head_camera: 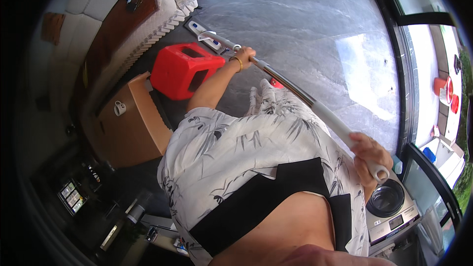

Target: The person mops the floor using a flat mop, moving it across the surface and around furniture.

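Observation:
A long flat mop with a metal and pale plastic pole [286, 81] slants across the floor in front of me. My left hand [244, 57], a gold bangle at its wrist, grips the pole's lower part. My right hand [369, 157] is wrapped around the pale grip near the top end, by my right side. The mop head [204, 36], white with blue parts, lies on the floor beside the sofa's frilled edge. Its underside is hidden. Close to my left forearm is a red plastic stool [184, 71].
At the left stands a cardboard box [129, 129] with a white mug [119, 108] on it. A cushioned sofa [162, 18] with wooden top is beyond. Glass doors with a dark frame [404, 81] line the right, near a washing machine [393, 214]. Grey tiled floor [295, 14] stretches ahead.

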Available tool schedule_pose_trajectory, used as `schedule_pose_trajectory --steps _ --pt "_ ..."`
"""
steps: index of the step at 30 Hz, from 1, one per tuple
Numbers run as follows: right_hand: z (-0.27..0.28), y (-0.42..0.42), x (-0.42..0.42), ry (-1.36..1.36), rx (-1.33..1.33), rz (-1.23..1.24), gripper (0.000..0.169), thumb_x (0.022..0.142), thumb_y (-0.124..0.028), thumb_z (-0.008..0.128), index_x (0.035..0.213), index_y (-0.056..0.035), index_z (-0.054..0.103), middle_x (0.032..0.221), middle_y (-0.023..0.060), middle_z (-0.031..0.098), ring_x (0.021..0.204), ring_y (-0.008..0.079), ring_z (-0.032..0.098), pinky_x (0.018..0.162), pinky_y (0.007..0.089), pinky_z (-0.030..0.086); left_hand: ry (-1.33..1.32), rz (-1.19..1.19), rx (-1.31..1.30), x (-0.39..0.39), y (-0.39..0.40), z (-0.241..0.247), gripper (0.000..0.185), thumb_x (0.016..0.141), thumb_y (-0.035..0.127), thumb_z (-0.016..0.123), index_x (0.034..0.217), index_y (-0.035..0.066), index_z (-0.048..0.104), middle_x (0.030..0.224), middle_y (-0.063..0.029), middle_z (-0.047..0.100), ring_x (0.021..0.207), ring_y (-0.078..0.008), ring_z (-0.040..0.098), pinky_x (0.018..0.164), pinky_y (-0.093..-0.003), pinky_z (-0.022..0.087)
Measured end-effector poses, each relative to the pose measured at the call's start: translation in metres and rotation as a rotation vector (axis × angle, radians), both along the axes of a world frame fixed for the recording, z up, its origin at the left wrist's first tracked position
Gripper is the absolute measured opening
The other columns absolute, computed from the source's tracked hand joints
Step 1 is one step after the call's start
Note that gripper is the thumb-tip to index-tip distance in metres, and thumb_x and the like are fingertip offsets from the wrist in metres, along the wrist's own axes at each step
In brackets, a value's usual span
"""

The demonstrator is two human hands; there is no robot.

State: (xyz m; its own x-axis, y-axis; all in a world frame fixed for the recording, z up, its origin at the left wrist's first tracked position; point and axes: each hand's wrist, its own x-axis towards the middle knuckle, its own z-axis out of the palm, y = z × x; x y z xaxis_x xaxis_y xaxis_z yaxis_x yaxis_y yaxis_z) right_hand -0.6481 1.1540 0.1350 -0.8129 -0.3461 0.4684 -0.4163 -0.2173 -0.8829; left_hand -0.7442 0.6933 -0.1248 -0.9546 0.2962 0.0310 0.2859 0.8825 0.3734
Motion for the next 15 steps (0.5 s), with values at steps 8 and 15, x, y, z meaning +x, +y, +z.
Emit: schedule_pose_trajectory --steps 8,15 --pt "0.004 0.095 0.104 0.09 0.088 -0.372 0.01 0.054 0.002 0.045 0.064 0.0013 0.043 0.06 0.0154 0.05 0.069 0.0355 0.057 0.065 0.047 0.047 -0.044 -0.401 -0.061 -0.039 0.145 -0.016 0.019 0.062 0.018 0.064 0.061 0.01 0.046 0.067 -0.0093 0.05 0.069 -0.0276 0.051 0.067 -0.0379 0.039" --pt "0.046 0.084 0.17 0.145 0.268 -0.635 0.01 0.061 0.0 0.048 0.066 -0.0018 0.04 0.064 0.0157 0.049 0.077 0.0345 0.057 0.076 0.0498 0.043 -0.148 -0.596 -0.036 -0.069 0.269 -0.005 0.004 0.067 0.011 0.055 0.069 0.01 0.058 0.077 -0.0104 0.06 0.083 -0.0283 0.054 0.077 -0.0357 0.041"
